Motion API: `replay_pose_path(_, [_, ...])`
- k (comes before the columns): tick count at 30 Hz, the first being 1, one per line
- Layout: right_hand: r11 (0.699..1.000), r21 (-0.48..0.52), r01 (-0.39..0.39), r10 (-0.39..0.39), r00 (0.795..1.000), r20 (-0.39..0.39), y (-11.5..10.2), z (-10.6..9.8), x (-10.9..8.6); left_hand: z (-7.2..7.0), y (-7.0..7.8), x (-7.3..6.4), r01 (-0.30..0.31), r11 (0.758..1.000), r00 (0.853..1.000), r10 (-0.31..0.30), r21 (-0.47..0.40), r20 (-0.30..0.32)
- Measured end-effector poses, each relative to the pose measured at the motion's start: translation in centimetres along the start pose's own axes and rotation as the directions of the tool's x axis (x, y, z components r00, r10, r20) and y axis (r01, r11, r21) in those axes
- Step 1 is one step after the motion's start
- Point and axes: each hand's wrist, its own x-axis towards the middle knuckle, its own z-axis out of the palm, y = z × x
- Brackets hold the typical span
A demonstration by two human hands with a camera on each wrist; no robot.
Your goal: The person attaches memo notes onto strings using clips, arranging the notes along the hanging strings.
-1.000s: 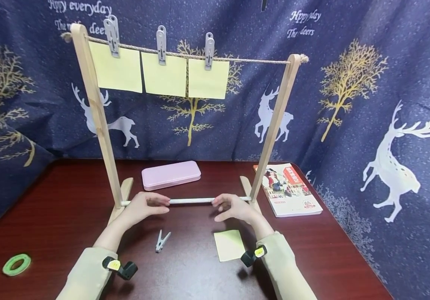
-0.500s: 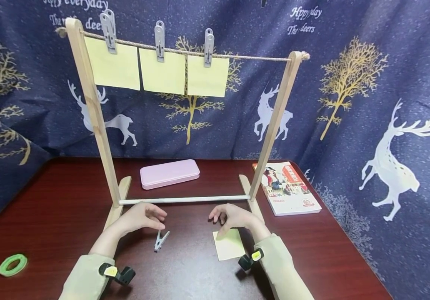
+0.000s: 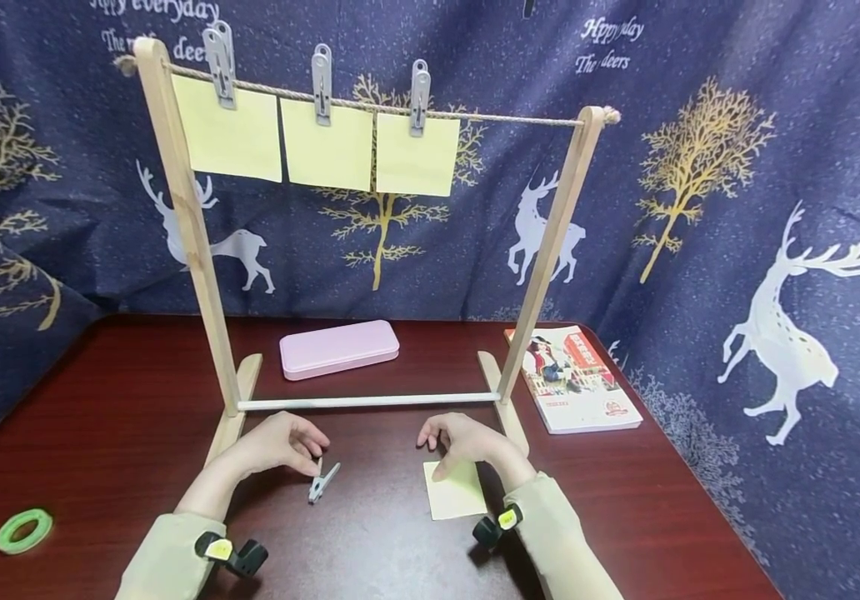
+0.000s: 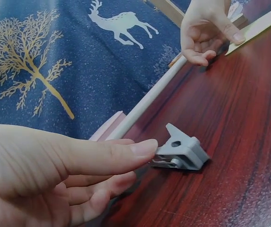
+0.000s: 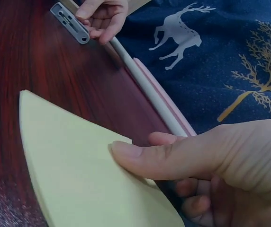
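Just in front of the stand, my left hand [image 3: 283, 443] has its thumb and index finger at one leg of a grey clothespin [image 3: 323, 485], pinching it. In the left wrist view the thumb tip covers the end of the clothespin [image 4: 185, 153], which lies on the table. On the right, my right hand [image 3: 463, 442] grips the far edge of a yellow sticky note [image 3: 458, 496], thumb on top. The right wrist view shows the sticky note [image 5: 83, 161] curving, with the other fingers curled beyond its edge, partly hidden by the thumb.
A wooden stand [image 3: 197, 225] carries a rope [image 3: 520, 118] with three yellow notes [image 3: 327, 146] clipped on it. A pale crossbar [image 3: 370, 401] spans its base. Behind are a pink case [image 3: 340, 349] and a book [image 3: 580, 379]; a green tape roll [image 3: 22, 532] lies left.
Both hands have come away from the crossbar, back toward the table's front. The left hand has reached the clothespin, the right the sticky note, which has shifted very slightly left.
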Motion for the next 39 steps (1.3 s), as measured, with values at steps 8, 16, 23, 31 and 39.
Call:
replay_pose_path(8, [1.0,-0.003,0.019,-0.019,0.996,-0.086,0.4,0.0,0.3,0.3,0.1,0.1,0.01,1.0,1.0,-0.01,-0.027,-0.025])
replay_pose_path(16, [0.998,-0.057,0.021,-0.028,0.992,-0.126,0.8,0.2,0.6,0.5,0.5,0.1,0.016,1.0,1.0,-0.017,-0.017,-0.026])
replay_pose_path(23, [0.969,-0.191,0.159,-0.174,0.983,-0.063,1.3,-0.3,0.2,0.8,0.9,0.3,-0.002,0.999,1.0,0.003,0.036,-0.024])
replay_pose_path(31, [0.953,-0.215,0.215,-0.216,0.976,0.02,1.3,-0.7,-0.1,0.7,1.6,0.1,0.017,0.993,0.997,-0.008,0.117,-0.078])
replay_pose_path(39, [0.945,-0.253,0.208,-0.208,0.978,0.029,1.4,-0.7,0.1,1.4,1.8,0.1,0.033,0.982,0.997,-0.02,0.184,-0.073])
